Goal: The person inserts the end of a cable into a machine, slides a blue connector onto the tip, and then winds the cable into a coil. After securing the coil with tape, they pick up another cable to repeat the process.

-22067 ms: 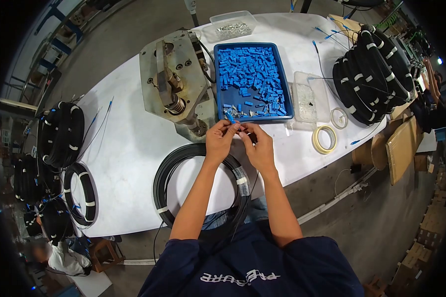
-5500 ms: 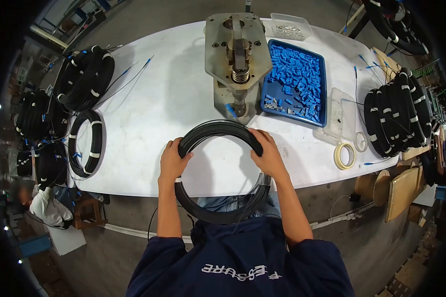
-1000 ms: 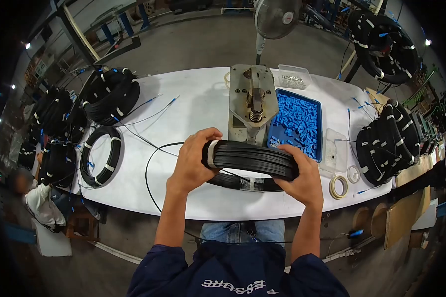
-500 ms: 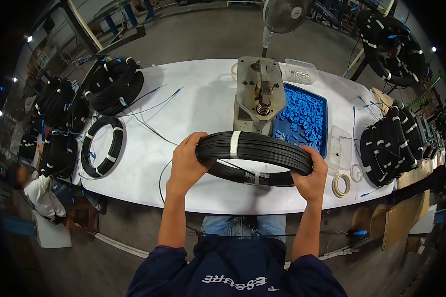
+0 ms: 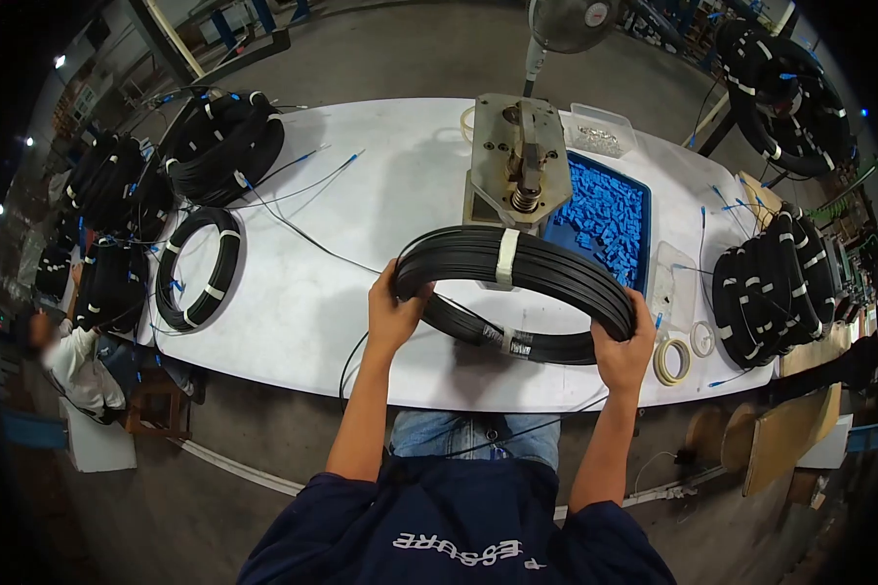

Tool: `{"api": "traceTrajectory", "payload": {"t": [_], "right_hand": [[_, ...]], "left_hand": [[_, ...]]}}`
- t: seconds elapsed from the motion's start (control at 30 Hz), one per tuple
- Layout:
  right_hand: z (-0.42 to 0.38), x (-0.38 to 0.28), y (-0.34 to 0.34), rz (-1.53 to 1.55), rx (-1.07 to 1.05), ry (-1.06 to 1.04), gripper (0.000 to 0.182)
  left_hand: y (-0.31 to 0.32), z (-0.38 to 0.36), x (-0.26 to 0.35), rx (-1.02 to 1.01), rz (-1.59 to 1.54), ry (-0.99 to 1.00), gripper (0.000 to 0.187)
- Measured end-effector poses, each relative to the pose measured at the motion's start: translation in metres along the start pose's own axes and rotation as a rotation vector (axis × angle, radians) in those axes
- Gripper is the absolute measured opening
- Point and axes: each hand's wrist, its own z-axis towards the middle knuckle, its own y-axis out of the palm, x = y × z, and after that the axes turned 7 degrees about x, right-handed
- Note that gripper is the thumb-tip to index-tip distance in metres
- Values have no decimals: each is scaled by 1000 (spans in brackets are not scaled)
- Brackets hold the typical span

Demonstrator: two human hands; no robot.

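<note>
Between my hands a black cable coil is held up over the near part of the table, tilted, with white tape bands round it. My left hand grips its left side and my right hand its right side. A loose cable end trails from the coil to the left. Just behind the coil stands a metal press. Beside the press lies a blue tray filled with small blue connectors.
Another coil lies on the white table at left, near stacked coils. More coils stand at right, by tape rolls and clear boxes. A fan is behind. A person sits at far left.
The coil has tilted, its right side lower, and shifted slightly right with both hands. My left hand has moved right. The table appears slightly higher in view.
</note>
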Motion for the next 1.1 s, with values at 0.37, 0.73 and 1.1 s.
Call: {"api": "traceTrajectory", "payload": {"t": [0.37, 0.73, 1.1], "right_hand": [[-18, -1, 0, 110, 85, 128, 40], [-27, 21, 14, 499, 112, 201, 43], [-69, 88, 30, 566, 124, 382, 43]], "left_hand": [[4, 8, 2, -38, -140, -6, 29], [-42, 0, 51, -147, 26, 88, 35], [-27, 5, 33, -14, -104, 182, 47]]}}
